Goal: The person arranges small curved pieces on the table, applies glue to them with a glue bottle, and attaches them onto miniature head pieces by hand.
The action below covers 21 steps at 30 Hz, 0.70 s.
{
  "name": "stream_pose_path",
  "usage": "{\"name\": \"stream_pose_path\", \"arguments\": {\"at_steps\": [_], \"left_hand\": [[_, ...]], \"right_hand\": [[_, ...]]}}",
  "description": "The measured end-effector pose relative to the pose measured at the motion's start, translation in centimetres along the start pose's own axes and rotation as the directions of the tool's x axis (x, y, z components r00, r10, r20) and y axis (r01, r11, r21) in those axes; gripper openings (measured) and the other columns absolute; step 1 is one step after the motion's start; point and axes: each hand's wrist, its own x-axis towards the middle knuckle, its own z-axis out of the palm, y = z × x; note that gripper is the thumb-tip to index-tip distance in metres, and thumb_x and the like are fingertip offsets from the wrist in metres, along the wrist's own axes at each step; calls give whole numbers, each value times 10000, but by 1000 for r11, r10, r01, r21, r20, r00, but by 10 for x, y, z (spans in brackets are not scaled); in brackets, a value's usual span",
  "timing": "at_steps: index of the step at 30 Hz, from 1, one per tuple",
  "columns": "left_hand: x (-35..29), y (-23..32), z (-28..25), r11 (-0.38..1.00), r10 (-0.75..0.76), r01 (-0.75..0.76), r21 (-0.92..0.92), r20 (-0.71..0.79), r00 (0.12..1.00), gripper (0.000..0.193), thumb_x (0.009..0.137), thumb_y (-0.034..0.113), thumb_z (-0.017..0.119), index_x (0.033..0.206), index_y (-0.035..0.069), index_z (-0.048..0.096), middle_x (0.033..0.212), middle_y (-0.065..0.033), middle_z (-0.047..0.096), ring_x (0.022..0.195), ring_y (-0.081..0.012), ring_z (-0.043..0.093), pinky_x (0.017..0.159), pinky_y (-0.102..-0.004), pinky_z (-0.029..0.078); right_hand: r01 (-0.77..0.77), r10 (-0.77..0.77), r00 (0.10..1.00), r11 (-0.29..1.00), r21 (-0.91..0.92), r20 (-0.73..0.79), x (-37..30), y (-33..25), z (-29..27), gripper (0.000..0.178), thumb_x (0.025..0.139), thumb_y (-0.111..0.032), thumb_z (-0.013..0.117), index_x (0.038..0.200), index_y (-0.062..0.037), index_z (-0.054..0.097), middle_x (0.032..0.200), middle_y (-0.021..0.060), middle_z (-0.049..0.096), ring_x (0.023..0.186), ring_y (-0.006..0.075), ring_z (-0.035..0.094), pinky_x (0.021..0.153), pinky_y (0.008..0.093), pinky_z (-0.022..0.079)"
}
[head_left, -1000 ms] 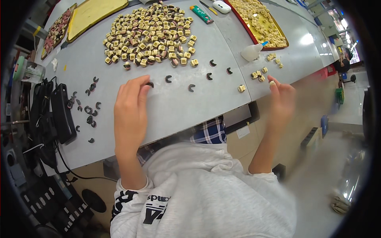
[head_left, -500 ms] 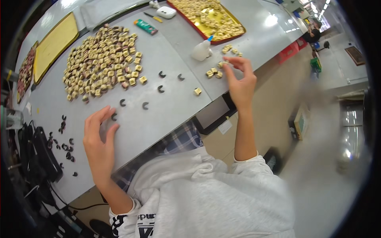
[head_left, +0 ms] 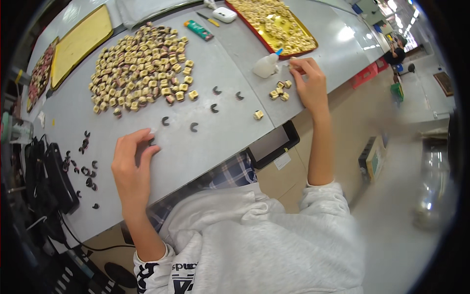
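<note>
My left hand (head_left: pixel 132 164) rests low over the grey table, thumb and forefinger closed around a small black C-shaped piece (head_left: pixel 152 142) that they partly cover. Several more black C-shaped pieces, among them one (head_left: pixel 194 127), lie spread beyond it. Farther right, my right hand (head_left: pixel 311 85) pinches a small cream cube (head_left: pixel 292 64), mostly hidden by the fingertips. Just left of that hand is a small cluster of cream cubes (head_left: pixel 279 90). A single cream cube (head_left: pixel 258 115) lies between the hands, near the table's front edge.
A large pile of cream-and-dark cubes (head_left: pixel 142 73) covers the far left. Behind are a yellow tray (head_left: pixel 81 46), a green tube (head_left: pixel 199 30), a white squeeze bottle (head_left: pixel 266 66) and a red-rimmed tray (head_left: pixel 313 48) of cream pieces. Black cable gear (head_left: pixel 61 179) sits at the left edge.
The view has shifted, so the table sits farther right. My left fingers have closed in on the black piece. My right hand has left the small cluster for a cube farther back.
</note>
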Motion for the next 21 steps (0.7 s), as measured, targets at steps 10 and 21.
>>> {"name": "stream_pose_path", "arguments": {"at_steps": [10, 21], "left_hand": [[-8, -5, 0, 992, 117, -119, -31, -56, 992, 342, 738, -41, 681, 1052, 32, 568, 904, -105, 636, 826, -219, 624, 728, -308, 498], [-27, 16, 14, 820, 385, -421, -388, -169, 907, 497, 673, -101, 750, 1040, 25, 438, 871, -187, 647, 810, -272, 650, 714, -348, 539]], "right_hand": [[64, -62, 994, 998, -26, 94, 5, -5, -8, 113, 811, -11, 651, 921, 12, 642, 843, 109, 594, 754, 202, 622, 674, 296, 488], [-264, 151, 964, 630, 730, 218, -60, -140, -4, 178, 808, 76, 614, 971, 39, 677, 901, 93, 632, 797, 134, 617, 681, 219, 494]]}}
